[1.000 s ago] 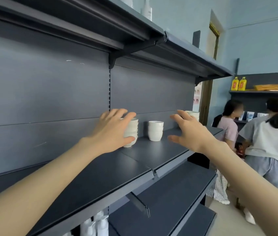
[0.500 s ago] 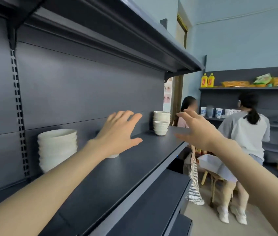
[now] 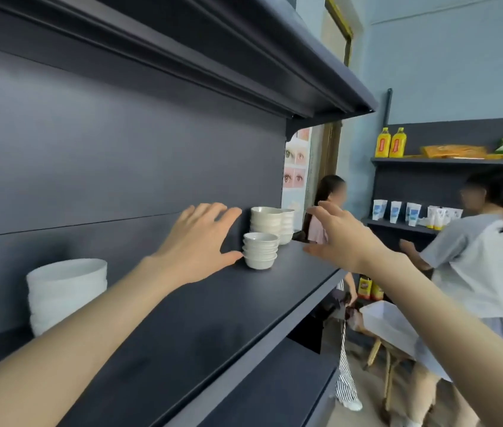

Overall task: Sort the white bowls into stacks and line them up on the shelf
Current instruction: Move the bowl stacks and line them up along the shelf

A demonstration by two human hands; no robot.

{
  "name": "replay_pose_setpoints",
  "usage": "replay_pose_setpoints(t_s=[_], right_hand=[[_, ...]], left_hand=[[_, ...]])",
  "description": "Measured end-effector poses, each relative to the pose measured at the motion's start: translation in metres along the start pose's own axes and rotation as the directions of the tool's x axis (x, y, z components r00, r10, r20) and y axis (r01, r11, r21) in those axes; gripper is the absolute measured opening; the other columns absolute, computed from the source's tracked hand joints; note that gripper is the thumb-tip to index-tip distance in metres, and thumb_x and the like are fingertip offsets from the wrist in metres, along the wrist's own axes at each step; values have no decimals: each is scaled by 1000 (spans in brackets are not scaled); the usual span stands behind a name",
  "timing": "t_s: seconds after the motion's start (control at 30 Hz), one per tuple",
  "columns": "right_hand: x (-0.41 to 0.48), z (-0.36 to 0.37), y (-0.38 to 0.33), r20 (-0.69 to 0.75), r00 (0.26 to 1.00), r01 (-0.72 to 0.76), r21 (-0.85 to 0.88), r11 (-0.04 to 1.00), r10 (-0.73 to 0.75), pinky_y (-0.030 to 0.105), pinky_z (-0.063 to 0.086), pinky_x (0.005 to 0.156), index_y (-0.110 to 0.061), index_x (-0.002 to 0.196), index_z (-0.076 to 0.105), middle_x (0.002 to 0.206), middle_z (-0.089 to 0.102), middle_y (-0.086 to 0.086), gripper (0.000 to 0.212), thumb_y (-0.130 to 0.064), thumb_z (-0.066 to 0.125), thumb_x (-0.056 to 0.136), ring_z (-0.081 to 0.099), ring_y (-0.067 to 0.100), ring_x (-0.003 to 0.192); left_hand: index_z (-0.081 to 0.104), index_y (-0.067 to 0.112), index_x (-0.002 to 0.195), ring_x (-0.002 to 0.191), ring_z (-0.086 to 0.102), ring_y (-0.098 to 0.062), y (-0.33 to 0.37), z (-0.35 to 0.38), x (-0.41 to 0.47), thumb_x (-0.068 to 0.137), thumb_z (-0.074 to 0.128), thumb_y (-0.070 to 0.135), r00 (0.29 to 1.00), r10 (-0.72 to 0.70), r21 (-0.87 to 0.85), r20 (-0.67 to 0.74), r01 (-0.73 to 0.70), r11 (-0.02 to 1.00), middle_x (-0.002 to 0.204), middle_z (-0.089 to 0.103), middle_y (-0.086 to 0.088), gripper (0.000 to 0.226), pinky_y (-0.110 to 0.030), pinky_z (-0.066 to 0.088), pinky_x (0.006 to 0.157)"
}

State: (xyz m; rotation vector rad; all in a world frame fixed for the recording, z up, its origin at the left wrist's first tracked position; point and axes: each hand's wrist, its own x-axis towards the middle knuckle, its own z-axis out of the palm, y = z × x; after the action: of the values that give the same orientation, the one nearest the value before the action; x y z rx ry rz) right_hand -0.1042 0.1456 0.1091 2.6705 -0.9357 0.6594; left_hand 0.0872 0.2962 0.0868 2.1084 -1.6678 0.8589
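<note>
On the dark shelf [image 3: 201,328] a short stack of small white bowls [image 3: 260,250] stands near the far end. Behind it are a taller stack of white bowls [image 3: 265,220] and another stack [image 3: 288,226] at the shelf's end. A stack of large white bowls [image 3: 67,291] stands at the left against the back panel, partly behind my left forearm. My left hand [image 3: 196,245] is spread open just left of the short stack, thumb close to its base. My right hand [image 3: 339,237] is open to the right of the stacks, over the shelf's front edge, holding nothing.
An upper shelf [image 3: 275,63] overhangs close above. Lower shelves [image 3: 275,389] jut out below. Two persons [image 3: 475,272] stand in the aisle to the right beside a stool with a white bin [image 3: 389,328]. A far shelf unit [image 3: 447,161] holds bottles and packets.
The view has shifted right along the shelf. Both open hands have come closer to the small bowl stacks at the far end; the large stack now lies behind my left forearm.
</note>
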Motion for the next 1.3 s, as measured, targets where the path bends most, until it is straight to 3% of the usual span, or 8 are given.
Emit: replay_pose_setpoints(t_s=[0.17, 0.23, 0.4, 0.67, 0.8, 0.9, 1.17, 1.3], right_hand=[[70, 56, 47, 1, 999, 44, 149, 988, -44, 42, 39, 97, -20, 146, 29, 149, 32, 6, 70, -39, 63, 88, 37, 32, 131], [97, 81, 64, -16, 997, 73, 140, 987, -72, 40, 38, 98, -20, 147, 30, 149, 33, 5, 71, -40, 64, 87, 39, 32, 129], [168, 129, 103, -24, 996, 83, 112, 990, -81, 31, 34, 79, -22, 146, 30, 150, 34, 0, 68, -43, 61, 89, 46, 31, 122], [268, 180, 174, -29, 993, 116, 237, 965, -112, 25, 27, 78, -22, 148, 26, 153, 30, -3, 69, -42, 59, 91, 42, 23, 131], [318, 224, 207, -13, 984, 161, 481, 862, -177, 30, 37, 98, -15, 145, 33, 146, 40, 6, 74, -38, 68, 84, 42, 24, 130], [346, 256, 227, -5, 967, 217, 539, 814, -255, 26, 33, 94, -15, 145, 34, 144, 42, 7, 73, -36, 68, 85, 42, 24, 128], [406, 300, 262, -19, 893, 315, 738, 596, -449, 40, 37, 106, -18, 146, 31, 146, 43, 6, 77, -42, 69, 84, 42, 26, 132], [420, 318, 261, -18, 860, 309, 813, 493, -511, 29, 35, 99, -17, 148, 27, 148, 39, 7, 82, -42, 70, 83, 41, 24, 133]], left_hand=[[27, 25, 145, 137, 28, -18, -6, 55, 54, 89, 53, 54, 997, -75, 57, 21, 73, 996, 146, 35, 4, 68, -33, 19, 112], [29, 24, 145, 137, 28, -18, -7, 82, 74, 89, 53, 54, 995, -90, 73, 30, 88, 993, 146, 37, 4, 68, -34, 19, 112], [28, 24, 146, 136, 30, -19, -10, 146, 134, 88, 54, 55, 993, -112, 65, 39, 109, 992, 146, 38, 4, 71, -33, 21, 111], [33, 24, 143, 132, 35, -18, -5, 217, 234, 85, 53, 60, 987, -156, 44, 34, 154, 987, 140, 43, 4, 70, -32, 26, 105], [37, 25, 140, 127, 40, -18, 4, 249, 262, 84, 54, 62, 974, -224, 63, 25, 223, 973, 135, 47, 5, 69, -31, 30, 102], [37, 25, 140, 128, 39, -18, 16, 272, 276, 83, 55, 62, 947, -320, 74, 28, 317, 945, 137, 47, 5, 70, -32, 31, 103], [34, 26, 143, 130, 35, -12, 68, 313, 303, 83, 60, 56, 822, -569, -43, -8, 568, 822, 141, 42, 9, 72, -29, 34, 102], [37, 21, 142, 130, 40, -12, 84, 325, 316, 82, 66, 51, 763, -643, -136, -71, 631, 764, 141, 44, 7, 73, -24, 32, 103]])
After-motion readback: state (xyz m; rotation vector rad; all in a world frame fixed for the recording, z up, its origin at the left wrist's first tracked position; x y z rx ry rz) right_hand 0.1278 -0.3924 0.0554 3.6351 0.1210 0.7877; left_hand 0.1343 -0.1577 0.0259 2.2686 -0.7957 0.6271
